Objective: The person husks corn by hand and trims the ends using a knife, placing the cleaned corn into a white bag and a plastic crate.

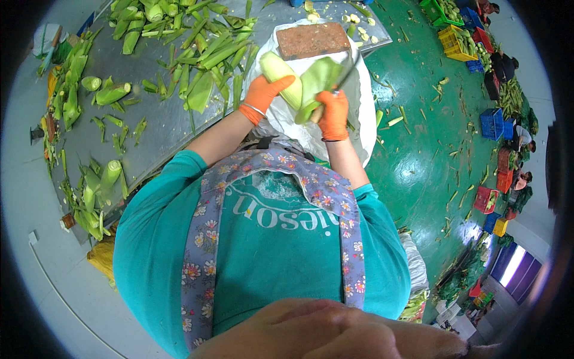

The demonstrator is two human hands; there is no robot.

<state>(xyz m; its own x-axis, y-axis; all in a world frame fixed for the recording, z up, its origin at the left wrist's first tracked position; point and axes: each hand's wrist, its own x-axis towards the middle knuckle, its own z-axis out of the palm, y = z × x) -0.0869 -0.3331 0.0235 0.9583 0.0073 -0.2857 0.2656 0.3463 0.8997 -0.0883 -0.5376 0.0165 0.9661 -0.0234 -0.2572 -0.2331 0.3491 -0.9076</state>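
My left hand [263, 99], in an orange glove, is closed round a pale green ear of corn [282, 79] in its husk. Close by on the right, my right hand [333, 113], also gloved in orange, grips a knife [349, 73] whose dark, blurred blade points up and away. A broad green husk leaf [318, 78] hangs between the two hands, against the right hand's fingers; how it is held is hidden. Both hands are over a white plastic sheet or sack [354, 128]. A reddish-brown brick [313, 40] lies on its far side.
On the left, a metal table [143, 75] bears loose green husks [206, 60] and husked ears [143, 24]. Pale cut discs [356, 19] lie at its far corner. Scraps litter the green floor [412, 131]. Crates [492, 124] and other people [525, 139] line the right.
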